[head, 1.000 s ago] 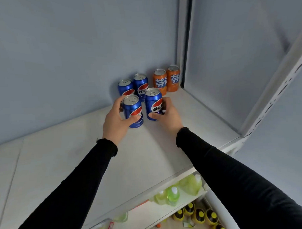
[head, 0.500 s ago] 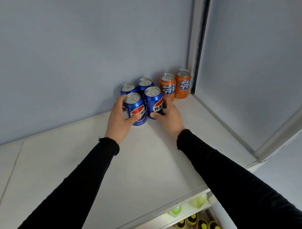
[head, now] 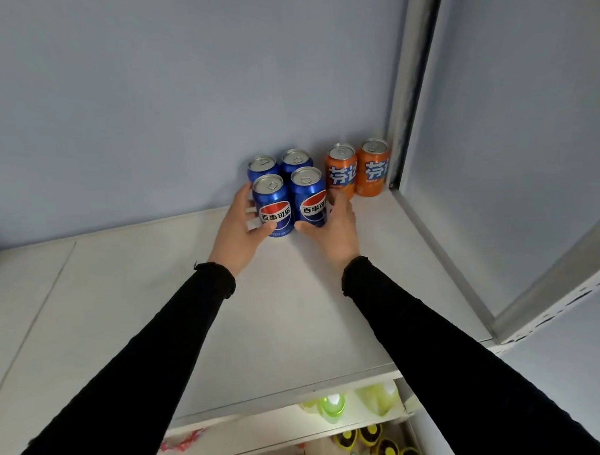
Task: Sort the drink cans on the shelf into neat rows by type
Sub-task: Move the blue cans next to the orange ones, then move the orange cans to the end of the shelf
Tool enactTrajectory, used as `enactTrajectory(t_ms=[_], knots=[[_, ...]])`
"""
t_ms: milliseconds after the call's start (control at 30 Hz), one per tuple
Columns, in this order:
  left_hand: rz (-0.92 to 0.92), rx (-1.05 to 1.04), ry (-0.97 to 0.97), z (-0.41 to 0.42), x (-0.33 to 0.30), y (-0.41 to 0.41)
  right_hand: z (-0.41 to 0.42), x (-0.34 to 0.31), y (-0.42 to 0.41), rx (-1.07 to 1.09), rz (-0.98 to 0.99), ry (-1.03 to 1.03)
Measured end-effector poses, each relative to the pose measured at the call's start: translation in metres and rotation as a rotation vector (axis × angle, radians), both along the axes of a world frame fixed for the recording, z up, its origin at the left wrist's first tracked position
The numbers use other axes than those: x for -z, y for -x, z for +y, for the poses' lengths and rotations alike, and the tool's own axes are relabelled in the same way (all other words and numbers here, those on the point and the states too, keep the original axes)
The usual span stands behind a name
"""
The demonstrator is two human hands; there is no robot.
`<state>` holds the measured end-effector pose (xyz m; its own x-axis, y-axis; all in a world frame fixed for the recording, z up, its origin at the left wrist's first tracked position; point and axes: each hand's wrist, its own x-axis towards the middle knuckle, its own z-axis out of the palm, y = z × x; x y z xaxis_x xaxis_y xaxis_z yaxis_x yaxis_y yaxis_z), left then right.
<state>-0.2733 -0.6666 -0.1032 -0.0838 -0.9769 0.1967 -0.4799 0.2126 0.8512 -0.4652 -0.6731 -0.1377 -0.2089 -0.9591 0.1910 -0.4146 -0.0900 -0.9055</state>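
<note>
At the shelf's back right corner: all cans grouped.
Shelf (head: pixel 294 312): white, carries six cans.
Blue cans (head: pixel 287 193): four, two rows of two.
Orange cans (head: pixel 358 172): two, side by side, against the back wall.
Left hand (head: pixel 237 229): grasping front-left blue can.
Right hand (head: pixel 336 231): grasping front-right blue can.
Progress: types separated; likely only squaring-up left.

Six cans stand upright on shelf (head: pixel 294 312), far right corner, against back wall (head: pixel 185 95). Two soda cans (head: pixel 341 173) side by side at far right, rightmost just beside corner post (head: pixel 409 87). Left of them, four cola cans (head: pixel 274 207) in two-by-two block: back pair (head: pixel 279 163) against wall, front pair touching each other. Left hand (head: pixel 239 234) wraps front-left can from left side; right hand (head: pixel 338 232) wraps front-right can (head: pixel 309 199) from right, between it and nearer soda can. Lower shelf (head: pixel 265 429) below front edge, bottles (head: pixel 332 405) standing on it.
</note>
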Motion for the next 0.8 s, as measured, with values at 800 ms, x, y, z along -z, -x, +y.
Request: enactTrajectory(t_ms=[800], knots=[[-0.67, -0.551, 0.125, 0.281, -0.012, -0.261, 0.188, -0.022, -0.258, -0.571, 0.575, 0.311]])
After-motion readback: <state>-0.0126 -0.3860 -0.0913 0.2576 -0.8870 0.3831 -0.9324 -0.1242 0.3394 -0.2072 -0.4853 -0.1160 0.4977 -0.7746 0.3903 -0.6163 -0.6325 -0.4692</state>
